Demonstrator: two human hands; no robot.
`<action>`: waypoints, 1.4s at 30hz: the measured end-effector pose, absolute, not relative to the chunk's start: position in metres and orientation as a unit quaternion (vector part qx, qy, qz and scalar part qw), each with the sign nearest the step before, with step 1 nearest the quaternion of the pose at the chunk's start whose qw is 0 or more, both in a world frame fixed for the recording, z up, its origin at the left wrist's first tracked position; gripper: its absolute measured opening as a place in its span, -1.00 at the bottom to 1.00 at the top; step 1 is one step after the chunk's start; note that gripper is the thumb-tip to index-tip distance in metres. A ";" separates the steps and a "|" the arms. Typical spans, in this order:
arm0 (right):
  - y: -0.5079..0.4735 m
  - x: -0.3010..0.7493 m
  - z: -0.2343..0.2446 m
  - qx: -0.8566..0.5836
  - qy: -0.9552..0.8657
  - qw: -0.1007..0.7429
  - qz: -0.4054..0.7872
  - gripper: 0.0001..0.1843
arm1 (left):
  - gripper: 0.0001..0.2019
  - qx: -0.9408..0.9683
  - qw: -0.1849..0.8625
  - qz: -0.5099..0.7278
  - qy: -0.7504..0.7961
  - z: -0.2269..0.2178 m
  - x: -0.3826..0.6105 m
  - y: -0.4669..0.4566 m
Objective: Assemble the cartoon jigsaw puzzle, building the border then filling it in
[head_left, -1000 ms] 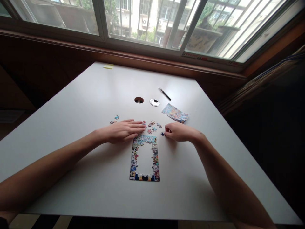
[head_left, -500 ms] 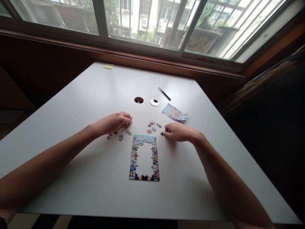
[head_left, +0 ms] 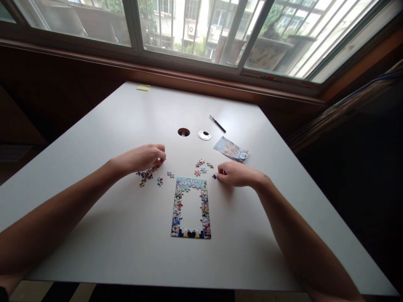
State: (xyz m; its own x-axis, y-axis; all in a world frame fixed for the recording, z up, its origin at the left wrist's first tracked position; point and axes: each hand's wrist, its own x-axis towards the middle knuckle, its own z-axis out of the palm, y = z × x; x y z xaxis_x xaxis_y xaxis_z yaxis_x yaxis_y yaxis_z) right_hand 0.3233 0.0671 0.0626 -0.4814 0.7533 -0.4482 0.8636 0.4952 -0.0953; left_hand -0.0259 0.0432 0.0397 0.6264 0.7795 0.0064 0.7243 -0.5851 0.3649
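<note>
In the head view, a jigsaw puzzle frame [head_left: 206, 214] lies on the white table with its border assembled and its middle bare. My left hand [head_left: 147, 158] is pinched above a heap of loose puzzle pieces [head_left: 146, 175]; a tiny edge of a puzzle piece [head_left: 165, 159] shows at the fingertips. On the other side, my right hand [head_left: 234, 173] rests on the table, its curled fingers pinching a dark blue puzzle piece [head_left: 214, 176]. Between the hands lie a small group of loose pieces [head_left: 203, 170] and single pieces [head_left: 170, 174] left of the frame.
Beyond my right hand lies a picture sheet [head_left: 231, 149], with a black pen [head_left: 217, 123] farther back. A round cable hole [head_left: 183, 132] and its silver cover [head_left: 204, 135] are in mid-table. A yellow sticky note [head_left: 143, 87] is at the far edge, below the window.
My left hand has moved left and slightly away from me, uncovering more of the heap of pieces. My right hand has stayed in place.
</note>
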 end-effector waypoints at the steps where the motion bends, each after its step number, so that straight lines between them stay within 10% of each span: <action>1: 0.067 0.323 0.063 0.478 0.846 0.176 -0.156 -0.72 | -0.82 0.886 0.168 0.080 0.425 0.039 -0.026 0.043; 27: 0.068 0.324 0.059 0.475 0.849 0.174 -0.153 -0.73 | -0.88 0.826 0.310 0.256 0.394 0.062 -0.005 0.034; 42: 0.068 0.325 0.061 0.474 0.850 0.169 -0.157 -0.73 | -0.81 0.892 0.182 0.134 0.390 0.032 -0.017 0.043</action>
State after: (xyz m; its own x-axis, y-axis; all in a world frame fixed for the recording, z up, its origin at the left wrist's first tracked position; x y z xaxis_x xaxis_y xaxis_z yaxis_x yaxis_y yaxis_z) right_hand 0.3247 0.0679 0.0615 -0.4938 0.7527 -0.4354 0.8585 0.5016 -0.1065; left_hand -0.0172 0.0433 0.0321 0.6594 0.7456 0.0966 0.6478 -0.6286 0.4303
